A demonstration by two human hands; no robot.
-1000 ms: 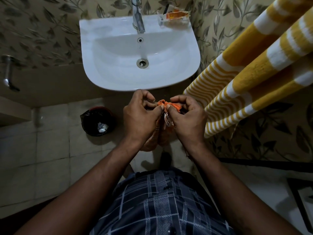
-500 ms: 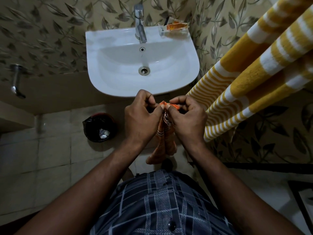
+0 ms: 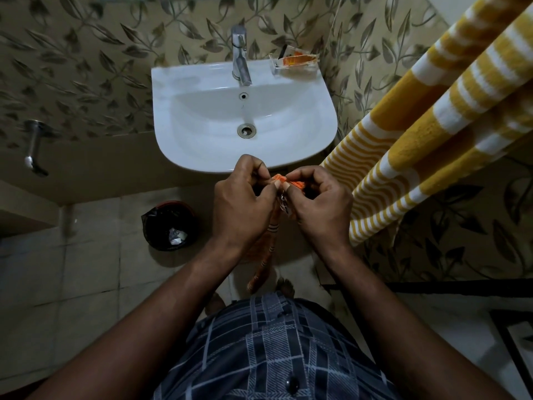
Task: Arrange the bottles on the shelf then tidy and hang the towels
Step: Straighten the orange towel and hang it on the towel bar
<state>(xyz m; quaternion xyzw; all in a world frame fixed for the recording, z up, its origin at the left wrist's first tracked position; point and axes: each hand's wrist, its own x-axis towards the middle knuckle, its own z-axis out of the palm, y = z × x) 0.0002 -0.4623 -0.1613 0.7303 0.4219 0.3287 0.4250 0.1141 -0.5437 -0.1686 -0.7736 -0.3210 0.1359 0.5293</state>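
An orange towel [image 3: 269, 255] with thin dark stripes hangs straight down between my hands, in front of the sink. My left hand [image 3: 242, 206] and my right hand [image 3: 317, 206] pinch its top edge side by side, thumbs almost touching, and its white fringe shows between them. Most of the cloth is hidden behind my hands and wrists. A yellow and white striped towel [image 3: 432, 125] hangs at the right, running from the upper right corner down to about hand height. No bottles or shelf are in view.
A white wall sink [image 3: 202, 111] with a chrome tap [image 3: 240, 56] sits just beyond my hands, and a clear soap dish [image 3: 294, 63] rests on its back right corner. A black bin [image 3: 168, 225] stands on the tiled floor at the left. A wall tap [image 3: 33, 148] sticks out at far left.
The orange towel has dropped open and now hangs lower below my hands. My view has tilted so the sink sits lower in the frame. Both hands keep their pinch on the top edge.
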